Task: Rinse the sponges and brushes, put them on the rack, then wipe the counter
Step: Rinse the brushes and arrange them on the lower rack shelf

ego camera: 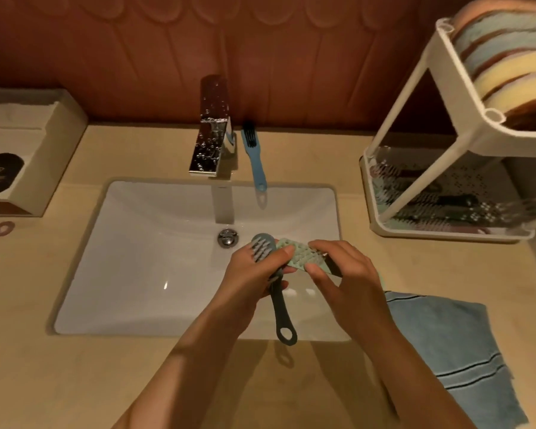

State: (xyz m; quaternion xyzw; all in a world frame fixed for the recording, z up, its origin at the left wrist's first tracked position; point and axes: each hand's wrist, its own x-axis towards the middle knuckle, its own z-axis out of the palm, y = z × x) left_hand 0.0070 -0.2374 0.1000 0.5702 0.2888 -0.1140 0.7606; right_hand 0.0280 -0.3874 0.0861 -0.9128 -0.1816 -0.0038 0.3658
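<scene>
Two hands are hovering over the sink (pixel 136 274): the left hand (pixel 254 274) is gripping a grey brush (pixel 280 308) by its neck, bristled head pointing at the drain (pixel 228 237), looped handle sticking out toward the person; the right hand (pixel 347 280) is pinching a green scrubber (pixel 304 258) beside that head.

Brightness: dim and warm from where I sit, everything tinted orange
Glare: hard sparkle on the wet faucet (pixel 212 131), a small glint in the sink (pixel 165 284)
Shadows: soft and faint on the counter (pixel 75 366)
Blur: the rack (pixel 430 233) at right smears, its lower tier unreadable to me
Edges: wide-angle bend, the counter's lines bow
</scene>
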